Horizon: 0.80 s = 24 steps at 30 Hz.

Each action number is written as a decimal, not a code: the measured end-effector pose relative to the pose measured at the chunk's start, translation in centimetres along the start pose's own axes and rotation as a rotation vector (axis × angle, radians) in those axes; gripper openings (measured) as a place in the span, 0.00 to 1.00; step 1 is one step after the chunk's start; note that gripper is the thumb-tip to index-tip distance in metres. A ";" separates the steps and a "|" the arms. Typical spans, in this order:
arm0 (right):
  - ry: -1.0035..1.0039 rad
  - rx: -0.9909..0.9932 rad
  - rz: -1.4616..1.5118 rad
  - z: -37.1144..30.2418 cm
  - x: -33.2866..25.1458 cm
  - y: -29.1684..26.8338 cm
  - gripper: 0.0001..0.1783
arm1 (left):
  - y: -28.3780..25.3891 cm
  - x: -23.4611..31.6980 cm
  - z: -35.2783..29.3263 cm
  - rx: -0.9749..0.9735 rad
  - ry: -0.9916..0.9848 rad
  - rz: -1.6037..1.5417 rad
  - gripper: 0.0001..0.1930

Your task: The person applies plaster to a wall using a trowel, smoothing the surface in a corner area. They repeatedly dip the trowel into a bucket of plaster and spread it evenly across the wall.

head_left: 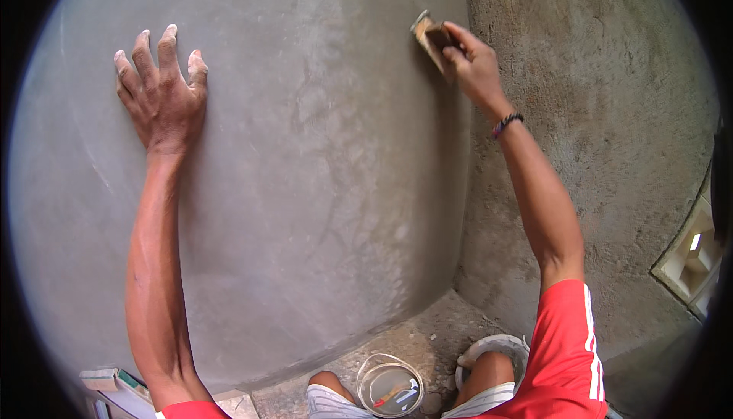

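Observation:
A smooth grey plastered wall (267, 213) fills most of the view in front of me. My left hand (164, 91) rests against its upper left part, the fingers spread and dusted with pale plaster. Near the inner corner at the upper right, my right hand (475, 68) grips a small plastering float (429, 33) with a tan, worn body. The float is tilted close to the plaster; whether its whole face touches is hard to tell. Its grip is partly hidden by my fingers.
A rougher brown-grey wall (580, 60) meets the smooth one at the corner. Below, between my knees, stands a round pail (368, 373) with a thin handle; a second whitish bucket (519, 348) is by my right knee. A cream openwork block (691, 255) shows at the far right.

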State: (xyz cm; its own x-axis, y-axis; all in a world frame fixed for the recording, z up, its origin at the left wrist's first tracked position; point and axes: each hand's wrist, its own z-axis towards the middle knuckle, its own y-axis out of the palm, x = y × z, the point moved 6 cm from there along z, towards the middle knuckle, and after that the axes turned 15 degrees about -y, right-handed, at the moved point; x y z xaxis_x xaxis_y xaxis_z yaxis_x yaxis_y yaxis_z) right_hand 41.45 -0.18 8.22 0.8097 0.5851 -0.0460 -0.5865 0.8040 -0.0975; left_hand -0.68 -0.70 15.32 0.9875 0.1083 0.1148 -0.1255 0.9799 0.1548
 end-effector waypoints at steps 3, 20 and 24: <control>-0.185 -0.300 0.003 -9.8 -7.0 3.7 0.26 | -0.1 -0.7 0.0 0.001 0.004 0.018 0.25; 0.319 -0.244 0.316 -18.1 -8.2 4.3 0.23 | 0.3 -0.3 -0.1 0.050 0.033 -0.046 0.23; 0.659 0.109 0.852 -16.5 -5.3 0.7 0.21 | 0.4 -0.2 -0.1 -0.017 -0.001 0.036 0.25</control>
State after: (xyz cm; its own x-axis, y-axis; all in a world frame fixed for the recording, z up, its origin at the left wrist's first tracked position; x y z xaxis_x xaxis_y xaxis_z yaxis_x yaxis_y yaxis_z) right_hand 37.10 -4.49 -7.97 -0.0327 0.8097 -0.5859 -0.9338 0.1842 0.3066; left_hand -0.93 -0.31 15.25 0.9823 0.1433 0.1208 -0.1592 0.9781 0.1343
